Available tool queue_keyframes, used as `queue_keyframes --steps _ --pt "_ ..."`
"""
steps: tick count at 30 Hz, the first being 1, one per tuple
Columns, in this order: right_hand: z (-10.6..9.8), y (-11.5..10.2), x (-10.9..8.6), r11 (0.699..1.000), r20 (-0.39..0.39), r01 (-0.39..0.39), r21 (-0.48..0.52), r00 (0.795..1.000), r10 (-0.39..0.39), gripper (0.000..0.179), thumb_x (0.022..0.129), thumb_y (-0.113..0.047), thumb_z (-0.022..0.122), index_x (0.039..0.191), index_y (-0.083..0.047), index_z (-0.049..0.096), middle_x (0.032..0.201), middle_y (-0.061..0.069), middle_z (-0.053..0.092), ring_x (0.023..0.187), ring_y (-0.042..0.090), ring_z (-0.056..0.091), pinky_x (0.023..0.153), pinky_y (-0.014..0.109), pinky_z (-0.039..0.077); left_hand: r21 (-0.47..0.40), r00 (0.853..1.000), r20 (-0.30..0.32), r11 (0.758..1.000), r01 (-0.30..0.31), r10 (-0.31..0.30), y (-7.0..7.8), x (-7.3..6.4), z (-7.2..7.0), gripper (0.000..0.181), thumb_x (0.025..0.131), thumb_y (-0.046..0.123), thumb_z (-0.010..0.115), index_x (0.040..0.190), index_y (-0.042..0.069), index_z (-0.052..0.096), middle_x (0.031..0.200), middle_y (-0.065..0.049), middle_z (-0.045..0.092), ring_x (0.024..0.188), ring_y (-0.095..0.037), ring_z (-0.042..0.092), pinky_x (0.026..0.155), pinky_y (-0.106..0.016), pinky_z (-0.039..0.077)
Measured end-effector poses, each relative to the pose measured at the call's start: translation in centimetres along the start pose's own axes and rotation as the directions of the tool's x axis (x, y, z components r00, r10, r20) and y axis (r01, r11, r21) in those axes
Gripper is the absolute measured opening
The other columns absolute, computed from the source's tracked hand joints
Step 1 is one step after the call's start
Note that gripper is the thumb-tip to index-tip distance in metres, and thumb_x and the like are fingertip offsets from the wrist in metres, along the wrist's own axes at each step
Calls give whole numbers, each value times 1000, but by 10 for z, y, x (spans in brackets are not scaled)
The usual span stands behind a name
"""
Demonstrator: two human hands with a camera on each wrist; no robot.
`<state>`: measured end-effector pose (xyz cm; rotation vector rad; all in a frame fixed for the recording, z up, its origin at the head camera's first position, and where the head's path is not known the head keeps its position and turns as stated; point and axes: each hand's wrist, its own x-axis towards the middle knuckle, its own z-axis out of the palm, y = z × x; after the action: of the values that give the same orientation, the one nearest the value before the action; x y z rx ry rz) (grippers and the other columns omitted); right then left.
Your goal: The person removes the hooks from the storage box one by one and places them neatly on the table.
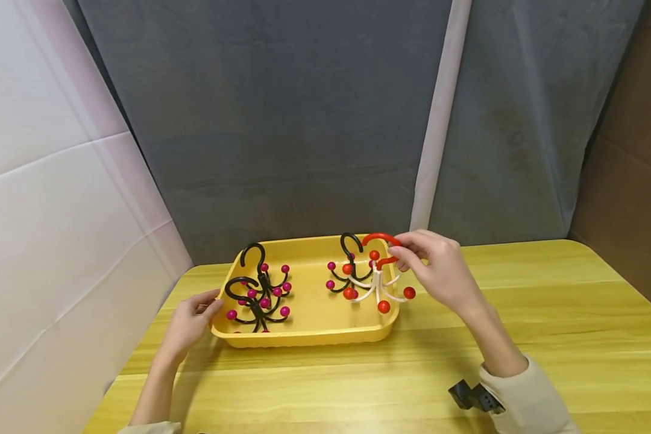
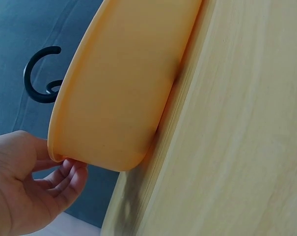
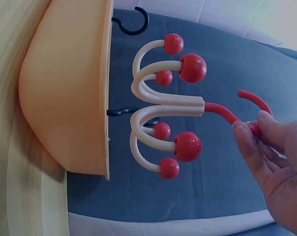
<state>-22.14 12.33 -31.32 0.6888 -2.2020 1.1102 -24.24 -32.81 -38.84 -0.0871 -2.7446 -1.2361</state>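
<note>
Nearest you, the table [image 1: 325, 392] spreads at six o'clock of the yellow tray [image 1: 309, 339], giving you a strip of room before the near wall; the table's near edge is out of view. At nine o'clock your left hand [image 1: 188, 323] grips the tray's rim. Just inside, at eight, stands the front black hanger [image 1: 257, 309] with its magenta balls; the back-left black hanger [image 1: 263, 255] stands close behind it at ten — whether the two touch, you cannot tell from here.

At three o'clock your right hand [image 1: 438, 266] pinches the red-and-white hanger [image 1: 377, 281] by its red top, between thumb and fingers, and holds it above the tray's right end; the right wrist view shows its arms apart from the rim. Beyond it, toward two, the far-right black hanger [image 1: 351, 260] stands in the tray.

Judging by how things lie, three hangers are in place and the red-and-white one is not yet put down, so that much seems left.

For moving, you have the tray floor between the left pair and the far-right black hanger, and a broad run of table from two to four o'clock. The table's left edge lies near your left hand, and the tray's far rim sits hard by the grey curtain [image 1: 271, 120] at twelve — little space that way.
</note>
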Motion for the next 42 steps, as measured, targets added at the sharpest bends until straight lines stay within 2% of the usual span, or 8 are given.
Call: queue_keyframes --steps 10,22,29,36,42 --pt "-14 14 1 999 -60 -4 -38 998 1 13 86 1 78 98 0 75 85 4 70 65 14 66 62 21 54 14 1000 -2 1000 -3 3 0 0 1 45 104 19 59 138 -11 54 120 -25 63 105 -27 62 74 -19 49" --pt "-27 30 1 998 -130 -10 -62 992 2 13 87 0 77 99 4 74 83 9 71 64 20 69 63 11 50 32 1000 -2 999 -22 22 -1 -1 2 45 104 19 59 136 -12 55 120 -25 64 106 -32 63 75 -18 49" --pt "-31 41 1 994 -165 -35 -102 986 18 13 87 1 77 99 6 74 83 12 71 63 23 68 65 7 47 33 999 -7 999 -37 37 1 -1 1 44 104 17 58 136 -13 55 121 -27 64 108 -36 64 75 -18 49" --pt "-32 55 0 987 -181 -65 -148 983 38 14 88 0 76 100 8 73 83 14 70 64 29 69 64 5 45 37 1000 2 999 -29 29 0 0 0 45 104 18 59 136 -13 55 120 -27 64 107 -35 64 75 -19 50" --pt "-33 67 -1 979 -194 -104 -176 979 69 17 89 0 76 101 10 72 84 17 70 64 29 69 64 2 42 45 1000 -4 999 -30 30 0 -1 -1 44 104 18 58 137 -11 56 120 -25 65 107 -33 63 76 -19 49"
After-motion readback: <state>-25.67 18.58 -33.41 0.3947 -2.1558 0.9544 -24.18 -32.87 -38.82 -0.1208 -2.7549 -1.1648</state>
